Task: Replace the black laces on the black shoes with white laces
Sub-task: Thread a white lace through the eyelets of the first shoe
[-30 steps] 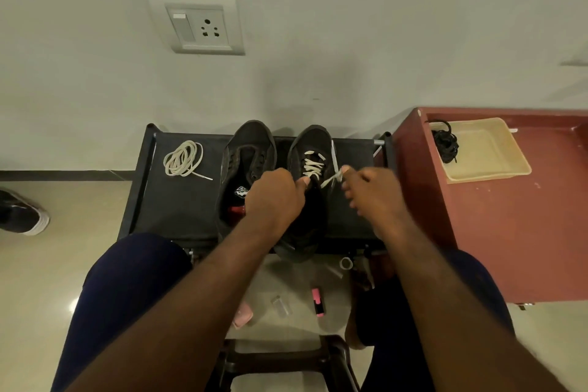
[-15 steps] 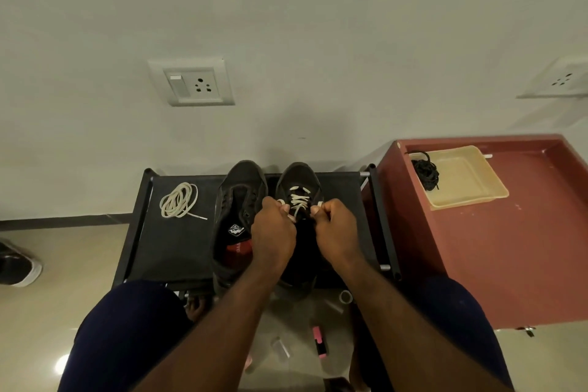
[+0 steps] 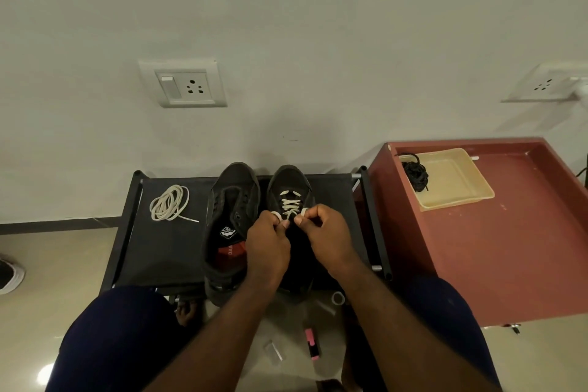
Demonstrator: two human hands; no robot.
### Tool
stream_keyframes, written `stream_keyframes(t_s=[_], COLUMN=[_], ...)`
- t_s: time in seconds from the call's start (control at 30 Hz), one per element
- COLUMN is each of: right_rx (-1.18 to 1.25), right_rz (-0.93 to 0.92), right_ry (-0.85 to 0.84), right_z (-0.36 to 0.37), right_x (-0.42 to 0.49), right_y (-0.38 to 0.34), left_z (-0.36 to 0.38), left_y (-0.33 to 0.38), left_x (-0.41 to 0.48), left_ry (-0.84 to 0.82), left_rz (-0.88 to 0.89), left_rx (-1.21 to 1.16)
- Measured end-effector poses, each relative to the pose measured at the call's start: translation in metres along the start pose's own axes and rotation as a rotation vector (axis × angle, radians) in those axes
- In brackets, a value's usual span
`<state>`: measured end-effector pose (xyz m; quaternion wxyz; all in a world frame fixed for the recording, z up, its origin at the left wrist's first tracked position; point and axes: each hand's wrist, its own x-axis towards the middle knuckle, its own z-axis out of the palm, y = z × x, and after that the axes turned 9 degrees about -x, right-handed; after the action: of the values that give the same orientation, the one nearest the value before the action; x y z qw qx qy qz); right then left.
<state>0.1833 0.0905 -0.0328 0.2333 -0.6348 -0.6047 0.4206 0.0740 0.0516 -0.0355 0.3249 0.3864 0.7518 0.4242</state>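
White lace (image 3: 289,204) crosses the right-hand black shoe (image 3: 291,180) on the dark surface (image 3: 165,248). I see the left hand (image 3: 267,245) and right hand (image 3: 327,235) each pinching a lace end, fingers (image 3: 318,213) clenched. Pulling unevenly could leave one end short, I judge.

Both bare forearms run up from the bottom edge of the frame and converge just below its centre, where the left hand (image 3: 267,248) and the right hand (image 3: 327,239) sit knuckle to knuckle, nearly touching. Each hand has its fingers curled in, thumb and forefinger pinching a small loop of the white lace (image 3: 288,203), backs of the hands turned up, wrists roughly in line with the forearms
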Motion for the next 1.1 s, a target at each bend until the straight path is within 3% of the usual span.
stream_keyframes(t_s=[0.23, 0.53, 0.8, 1.1], right_rx=[-0.256, 0.184, 0.143, -0.233], right_rz=[-0.091, 0.182, 0.022, -0.205], right_ry=[0.059, 0.066, 0.053, 0.167], right_z=[-0.001, 0.002, 0.002, 0.020], right_x=[-0.005, -0.009, -0.017, -0.030], right_y=[0.000, 0.008, 0.012, 0.004], left_z=[0.004, -0.004, -0.024, -0.022], left_y=[0.004, 0.001, -0.003, -0.012], left_x=[0.006, 0.005, 0.008, 0.004], left_ry=[0.077, 0.043, -0.266, -0.113], left_rz=[-0.051, -0.079, -0.009, 0.110], left_rx=[0.092, -0.020, 0.059, 0.148])
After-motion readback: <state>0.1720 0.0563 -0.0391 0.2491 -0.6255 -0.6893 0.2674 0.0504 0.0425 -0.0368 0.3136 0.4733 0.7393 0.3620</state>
